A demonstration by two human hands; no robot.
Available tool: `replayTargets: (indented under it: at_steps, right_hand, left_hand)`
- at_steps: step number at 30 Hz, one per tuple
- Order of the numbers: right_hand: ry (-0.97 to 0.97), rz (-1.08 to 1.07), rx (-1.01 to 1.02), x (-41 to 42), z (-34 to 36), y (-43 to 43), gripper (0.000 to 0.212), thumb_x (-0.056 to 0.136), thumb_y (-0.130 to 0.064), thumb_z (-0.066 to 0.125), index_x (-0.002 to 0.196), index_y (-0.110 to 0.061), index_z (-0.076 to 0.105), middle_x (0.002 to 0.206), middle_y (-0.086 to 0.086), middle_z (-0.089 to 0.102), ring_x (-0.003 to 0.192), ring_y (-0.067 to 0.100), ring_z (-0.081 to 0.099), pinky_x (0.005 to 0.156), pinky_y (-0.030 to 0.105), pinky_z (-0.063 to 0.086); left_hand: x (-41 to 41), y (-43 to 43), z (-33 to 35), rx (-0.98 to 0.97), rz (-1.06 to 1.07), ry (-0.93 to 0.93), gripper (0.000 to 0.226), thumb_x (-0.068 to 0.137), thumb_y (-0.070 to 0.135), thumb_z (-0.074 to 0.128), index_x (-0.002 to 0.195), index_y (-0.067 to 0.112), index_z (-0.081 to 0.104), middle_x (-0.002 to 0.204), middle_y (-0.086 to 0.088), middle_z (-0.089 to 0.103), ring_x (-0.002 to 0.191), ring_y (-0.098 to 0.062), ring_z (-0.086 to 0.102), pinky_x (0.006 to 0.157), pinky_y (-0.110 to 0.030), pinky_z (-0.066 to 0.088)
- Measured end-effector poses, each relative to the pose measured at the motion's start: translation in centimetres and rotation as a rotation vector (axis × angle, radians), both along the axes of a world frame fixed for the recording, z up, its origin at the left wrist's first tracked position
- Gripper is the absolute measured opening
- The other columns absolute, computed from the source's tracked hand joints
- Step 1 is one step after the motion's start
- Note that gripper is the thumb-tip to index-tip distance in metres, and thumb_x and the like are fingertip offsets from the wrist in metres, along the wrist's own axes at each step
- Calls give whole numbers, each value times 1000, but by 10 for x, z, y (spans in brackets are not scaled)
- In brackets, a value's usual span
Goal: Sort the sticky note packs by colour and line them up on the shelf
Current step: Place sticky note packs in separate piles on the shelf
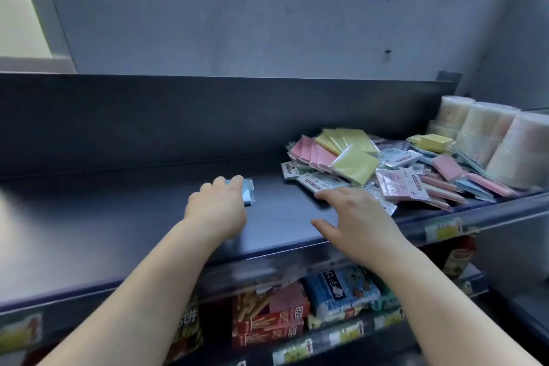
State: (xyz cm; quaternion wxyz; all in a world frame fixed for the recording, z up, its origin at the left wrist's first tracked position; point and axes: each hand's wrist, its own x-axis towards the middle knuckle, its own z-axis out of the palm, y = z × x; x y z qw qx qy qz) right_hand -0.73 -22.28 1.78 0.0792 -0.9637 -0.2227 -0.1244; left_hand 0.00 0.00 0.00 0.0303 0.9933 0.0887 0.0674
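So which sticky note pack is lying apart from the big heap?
The blue pack that the left hand holds: it sits alone on the shelf, while every other pack, pink, yellow or blue, is jumbled in the heap on the right.

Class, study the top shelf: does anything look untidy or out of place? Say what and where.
The sticky note packs lie in a jumbled heap at the right end of the shelf, with pink, yellow and blue mixed and overlapping at angles. One blue pack sits apart, held by the left hand.
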Motion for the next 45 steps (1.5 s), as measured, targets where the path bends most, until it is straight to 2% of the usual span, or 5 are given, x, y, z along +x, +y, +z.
replayTargets:
  at_steps: [13,27,34,39,45]
  right_hand:
    - [-27,119,99,94,6,-57,34,95,-30,47,127,-23,55,123,-1,60,114,21,51,92,32,41]
    - [199,-50,-91,190,10,-91,85,67,-70,64,133,-23,36,114,6,60,108,28,50,85,39,48]
    - [140,100,406,182,32,-77,46,88,-10,45,132,-23,41,115,9,58,89,25,52,69,31,41]
    - [250,301,605,160,46,-42,55,86,-4,36,128,-39,43,99,2,57,64,17,51,48,25,37]
    - [415,338,569,141,38,29,41,88,-4,37,93,-34,64,80,3,59,53,15,47,44,22,38]
  left_hand:
    - [64,-22,3,-180,324,191,30,89,30,47,114,13,44,103,-3,54,98,-26,41,70,-33,39]
    - [74,-57,5,-471,438,25,114,72,34,76,152,27,-5,132,-10,48,98,-23,51,81,-30,43]
    - [67,-45,3,-789,501,-161,80,80,16,62,148,24,21,137,-3,43,113,-23,50,98,-37,44]
    - [57,-27,5,-1072,503,-248,63,80,6,52,139,17,34,102,-2,53,102,-30,62,91,-43,52]
    - [35,27,4,-1089,498,-246,75,75,6,47,147,19,27,133,-6,48,105,-27,61,97,-44,50]
